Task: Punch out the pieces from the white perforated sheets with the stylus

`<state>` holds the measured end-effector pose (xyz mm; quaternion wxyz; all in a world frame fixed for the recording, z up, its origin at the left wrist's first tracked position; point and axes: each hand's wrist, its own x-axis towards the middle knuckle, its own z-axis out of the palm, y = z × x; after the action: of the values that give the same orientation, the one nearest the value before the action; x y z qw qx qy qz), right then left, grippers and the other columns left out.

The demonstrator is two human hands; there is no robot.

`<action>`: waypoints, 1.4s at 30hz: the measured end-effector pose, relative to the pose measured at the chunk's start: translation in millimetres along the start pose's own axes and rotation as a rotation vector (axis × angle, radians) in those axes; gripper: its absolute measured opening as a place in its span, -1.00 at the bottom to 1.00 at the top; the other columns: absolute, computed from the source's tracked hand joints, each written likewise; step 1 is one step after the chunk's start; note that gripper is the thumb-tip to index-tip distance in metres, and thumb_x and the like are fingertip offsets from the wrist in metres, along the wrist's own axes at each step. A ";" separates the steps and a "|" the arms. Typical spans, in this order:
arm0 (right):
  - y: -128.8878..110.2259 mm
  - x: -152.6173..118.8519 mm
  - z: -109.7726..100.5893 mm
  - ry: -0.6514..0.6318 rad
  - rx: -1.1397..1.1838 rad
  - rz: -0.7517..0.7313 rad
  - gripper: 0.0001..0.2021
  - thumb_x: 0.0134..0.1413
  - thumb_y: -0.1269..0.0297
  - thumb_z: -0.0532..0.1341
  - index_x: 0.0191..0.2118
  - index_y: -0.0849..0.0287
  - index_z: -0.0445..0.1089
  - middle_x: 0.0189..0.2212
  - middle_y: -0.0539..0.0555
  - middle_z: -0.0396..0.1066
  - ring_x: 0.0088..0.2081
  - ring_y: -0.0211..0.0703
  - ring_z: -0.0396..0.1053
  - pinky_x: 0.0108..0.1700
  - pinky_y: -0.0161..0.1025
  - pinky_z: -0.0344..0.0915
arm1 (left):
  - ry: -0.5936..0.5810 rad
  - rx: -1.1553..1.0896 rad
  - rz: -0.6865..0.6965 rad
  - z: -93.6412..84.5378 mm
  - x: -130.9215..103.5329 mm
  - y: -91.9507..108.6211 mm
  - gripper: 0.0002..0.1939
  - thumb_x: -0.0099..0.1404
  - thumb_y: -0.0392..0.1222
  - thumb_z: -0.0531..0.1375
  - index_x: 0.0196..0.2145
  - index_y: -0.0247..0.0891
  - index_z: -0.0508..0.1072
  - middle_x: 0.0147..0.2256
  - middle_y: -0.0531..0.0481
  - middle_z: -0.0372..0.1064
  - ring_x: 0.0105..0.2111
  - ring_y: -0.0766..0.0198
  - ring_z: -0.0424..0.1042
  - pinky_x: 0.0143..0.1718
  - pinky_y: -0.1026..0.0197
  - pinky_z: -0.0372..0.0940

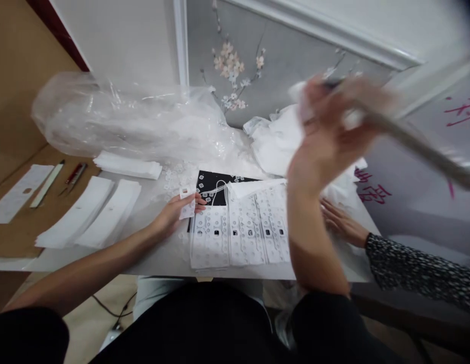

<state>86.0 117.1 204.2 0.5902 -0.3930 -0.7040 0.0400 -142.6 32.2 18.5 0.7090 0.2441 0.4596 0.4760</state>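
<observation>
My left hand (176, 212) pinches a small white card (187, 205) with a square hole near its top. The card stands over the left edge of a black board (212, 178), where small square cut-outs are scattered. White perforated sheets (248, 237) with rows of square and round holes lie side by side, partly over the board. A thin white cord (219, 189) loops beside them. Smeared by motion, my right hand (333, 121) is raised above the right side of the table, closed round a long grey rod (420, 144); the rod's far end is out of view.
A co-worker's hand (344, 225) rests on the table at the right. Clear plastic (136, 116) is heaped behind. Stacked white strips (75, 212) lie left, near red-handled tweezers or pliers (73, 177) and a pale flat blade-like strip (48, 184). White bags (274, 144) lie behind right.
</observation>
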 end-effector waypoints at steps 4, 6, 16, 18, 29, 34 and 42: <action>-17.3 -118.9 47.1 -0.197 0.534 0.266 -0.82 0.30 0.13 0.09 -0.18 0.07 0.36 -0.26 0.03 0.49 -0.16 -0.11 0.51 -0.16 -0.08 0.53 | -0.118 -0.194 -0.200 11.9 -4.7 5.9 -0.62 0.28 0.08 0.19 -0.23 -0.34 0.50 -0.27 -0.21 0.50 -0.32 0.10 0.50 -0.22 0.12 0.40; -18.5 -167.8 58.8 -0.355 0.630 0.481 -0.78 0.27 0.11 0.10 -0.18 0.11 0.38 -0.26 0.07 0.51 -0.22 -0.10 0.52 -0.20 -0.11 0.53 | -0.104 -0.248 -0.270 16.5 -7.1 8.0 -0.49 0.27 0.26 0.12 -0.26 -0.30 0.50 -0.30 -0.19 0.50 -0.31 0.07 0.49 -0.23 0.09 0.40; -4.0 -204.1 50.9 -0.554 0.569 0.502 -0.76 0.25 0.11 0.12 -0.19 0.09 0.48 -0.21 0.06 0.54 -0.10 -0.10 0.48 0.00 -0.13 0.40 | -0.087 -0.247 -0.308 35.0 -10.5 11.2 -0.45 0.31 0.25 0.06 -0.22 -0.34 0.51 -0.22 -0.23 0.50 -0.19 0.03 0.49 -0.15 0.08 0.41; -4.7 -206.2 53.6 -0.569 0.538 0.463 -0.76 0.26 0.13 0.11 -0.16 0.09 0.47 -0.18 0.06 0.54 -0.10 -0.12 0.48 0.03 -0.12 0.39 | -0.066 -0.284 -0.310 42.7 -13.6 11.8 -0.48 0.34 0.20 0.04 -0.23 -0.35 0.51 -0.21 -0.23 0.50 -0.17 0.02 0.49 -0.13 0.06 0.41; 40.9 -187.7 4.7 -0.446 0.362 0.423 -0.80 0.24 0.17 0.17 -0.14 0.07 0.50 -0.14 0.07 0.54 0.03 -0.04 0.42 0.14 -0.02 0.29 | 0.026 -0.182 -0.071 44.1 13.4 -2.3 -0.93 0.23 -0.33 0.26 -0.35 -0.34 0.41 -0.48 0.05 0.36 -0.51 0.36 0.41 -0.37 0.31 0.38; 94.4 -187.7 -0.4 -0.568 0.252 0.478 -0.76 0.23 0.11 0.17 -0.21 0.10 0.52 -0.21 0.08 0.55 -0.12 -0.04 0.49 -0.04 -0.10 0.38 | -0.020 0.151 0.035 62.3 27.0 -13.7 -0.76 0.14 -0.21 0.34 -0.30 -0.28 0.37 -0.42 0.04 0.40 -0.40 0.19 0.52 -0.29 0.18 0.42; 101.2 -198.2 8.0 -0.598 0.148 0.352 -0.79 0.23 0.16 0.18 -0.26 0.11 0.52 -0.22 0.09 0.53 -0.13 -0.07 0.48 -0.10 -0.15 0.38 | -0.049 0.274 0.063 53.5 37.4 -35.0 -0.72 0.19 -0.03 0.28 -0.24 -0.27 0.41 -0.26 -0.09 0.49 -0.26 0.08 0.54 -0.25 0.10 0.43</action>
<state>129.2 70.9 -9.3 0.3691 -0.4356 -0.7622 0.3052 -74.9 55.7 -0.1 0.6646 0.3647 0.4949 0.4247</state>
